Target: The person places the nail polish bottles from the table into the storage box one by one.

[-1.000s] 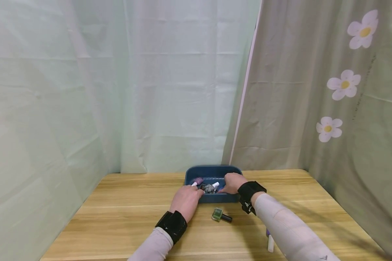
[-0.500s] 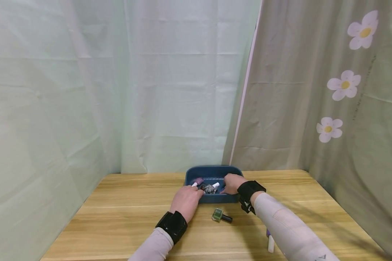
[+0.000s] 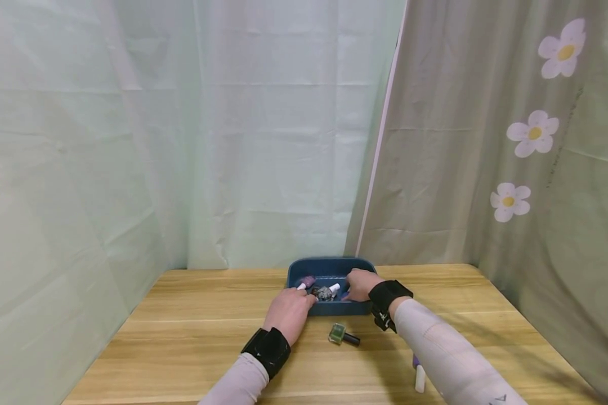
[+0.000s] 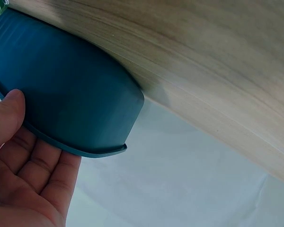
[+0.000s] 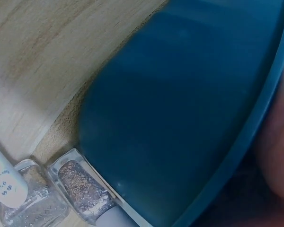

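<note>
My left hand (image 3: 289, 312) grips the front left rim of a dark blue bin (image 3: 329, 308). In the left wrist view its thumb (image 4: 9, 113) lies on the outer wall while the other fingers are behind the rim. My right hand (image 3: 363, 284) reaches over the right side into the bin. A small bluish-purple thing (image 3: 345, 295) shows by its fingertips; whether they pinch it is hidden. Inside the bin lie a purple nail polish bottle (image 3: 308, 280) and a glittery grey one (image 3: 325, 293) with a white cap.
A green nail polish bottle (image 3: 337, 333) with a black cap lies before the bin. Nearer me, a purple bottle (image 3: 419, 378) with a white cap is partly behind my right forearm. Two glitter bottles, one coppery (image 5: 83, 189), one clear (image 5: 38, 203), sit against or near the bin's outside.
My right fingers and the bluish-purple thing at their tips shift slightly inside the bin. The left hand, the bin and the bottles on the table keep their places.
</note>
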